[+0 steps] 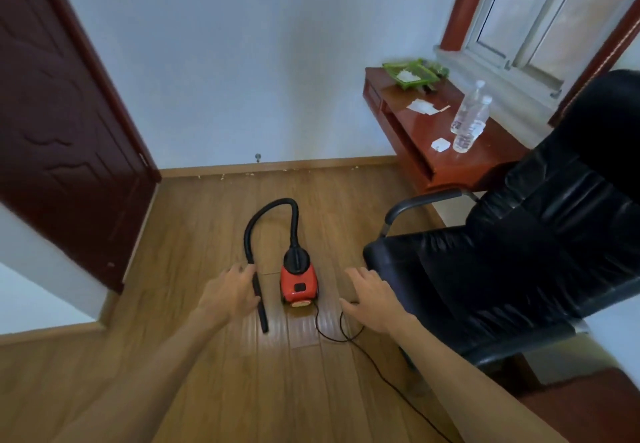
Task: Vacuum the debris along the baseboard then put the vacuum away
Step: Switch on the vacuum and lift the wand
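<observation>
A small red vacuum (pixel 299 283) stands on the wooden floor in the middle of the view. Its black hose (pixel 270 214) arches up and over to the left, ending in a black nozzle tube (pixel 260 304) that lies on the floor. My left hand (pixel 230 295) hovers right at the tube's upper end, fingers spread, apparently touching it without a closed grip. My right hand (pixel 370 298) floats open to the right of the vacuum, above the black power cord (pixel 346 338). Pale crumbs of debris (pixel 239 175) dot the baseboard (pixel 277 166) at the far wall.
A black office chair (pixel 519 269) fills the right side, close to my right hand. Behind it a reddish desk (pixel 408 120) carries two water bottles (pixel 469 120), paper scraps and a green tray. A dark brown door (pixel 65 123) stands at the left.
</observation>
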A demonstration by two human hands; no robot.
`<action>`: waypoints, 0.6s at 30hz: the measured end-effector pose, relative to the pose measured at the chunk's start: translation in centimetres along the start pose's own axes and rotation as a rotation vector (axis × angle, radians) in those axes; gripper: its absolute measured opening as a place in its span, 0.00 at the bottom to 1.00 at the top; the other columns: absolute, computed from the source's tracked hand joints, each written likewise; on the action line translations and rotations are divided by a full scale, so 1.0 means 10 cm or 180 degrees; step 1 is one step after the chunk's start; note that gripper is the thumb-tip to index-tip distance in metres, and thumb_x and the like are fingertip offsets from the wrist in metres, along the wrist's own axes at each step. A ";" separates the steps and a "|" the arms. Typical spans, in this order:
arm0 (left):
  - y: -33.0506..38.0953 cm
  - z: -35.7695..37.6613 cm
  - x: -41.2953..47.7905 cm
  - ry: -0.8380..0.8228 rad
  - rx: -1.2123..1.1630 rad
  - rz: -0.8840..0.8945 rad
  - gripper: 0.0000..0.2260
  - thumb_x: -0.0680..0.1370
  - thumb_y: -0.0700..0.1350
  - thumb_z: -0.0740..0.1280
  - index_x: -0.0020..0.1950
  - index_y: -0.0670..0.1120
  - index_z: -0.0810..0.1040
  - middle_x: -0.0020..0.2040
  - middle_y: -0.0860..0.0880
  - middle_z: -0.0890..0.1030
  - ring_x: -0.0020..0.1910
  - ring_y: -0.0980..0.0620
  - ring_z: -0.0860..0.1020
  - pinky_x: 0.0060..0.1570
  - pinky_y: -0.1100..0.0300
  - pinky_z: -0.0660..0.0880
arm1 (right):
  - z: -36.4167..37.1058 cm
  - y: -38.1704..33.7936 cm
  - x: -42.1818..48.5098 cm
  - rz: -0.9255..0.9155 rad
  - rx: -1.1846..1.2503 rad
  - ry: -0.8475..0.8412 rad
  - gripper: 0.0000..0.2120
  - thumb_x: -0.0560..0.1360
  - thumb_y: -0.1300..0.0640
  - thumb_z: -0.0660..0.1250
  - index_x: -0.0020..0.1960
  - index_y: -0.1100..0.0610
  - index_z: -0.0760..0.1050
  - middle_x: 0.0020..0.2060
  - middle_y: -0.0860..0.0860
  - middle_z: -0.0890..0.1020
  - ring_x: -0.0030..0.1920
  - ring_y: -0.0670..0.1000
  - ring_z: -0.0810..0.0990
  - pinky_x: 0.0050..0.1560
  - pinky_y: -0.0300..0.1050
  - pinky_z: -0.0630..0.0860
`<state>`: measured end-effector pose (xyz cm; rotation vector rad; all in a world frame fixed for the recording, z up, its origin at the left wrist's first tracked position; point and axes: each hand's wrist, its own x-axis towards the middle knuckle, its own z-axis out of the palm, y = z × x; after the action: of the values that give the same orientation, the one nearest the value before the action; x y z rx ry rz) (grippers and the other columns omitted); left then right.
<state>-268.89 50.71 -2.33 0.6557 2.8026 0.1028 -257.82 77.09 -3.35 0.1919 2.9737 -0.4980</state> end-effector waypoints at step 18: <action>-2.17 -0.20 -0.02 -0.0037 -0.0031 -0.0379 0.30 0.77 0.54 0.67 0.75 0.48 0.61 0.70 0.45 0.70 0.65 0.47 0.73 0.60 0.53 0.75 | 0.65 -1.90 1.20 -0.0400 0.0103 -0.0363 0.28 0.75 0.42 0.64 0.71 0.51 0.63 0.60 0.50 0.74 0.60 0.52 0.72 0.59 0.48 0.73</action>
<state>-278.46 31.17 -3.12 0.4842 2.8202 0.0896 -271.72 58.37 -5.10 -0.0201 2.8796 -0.5521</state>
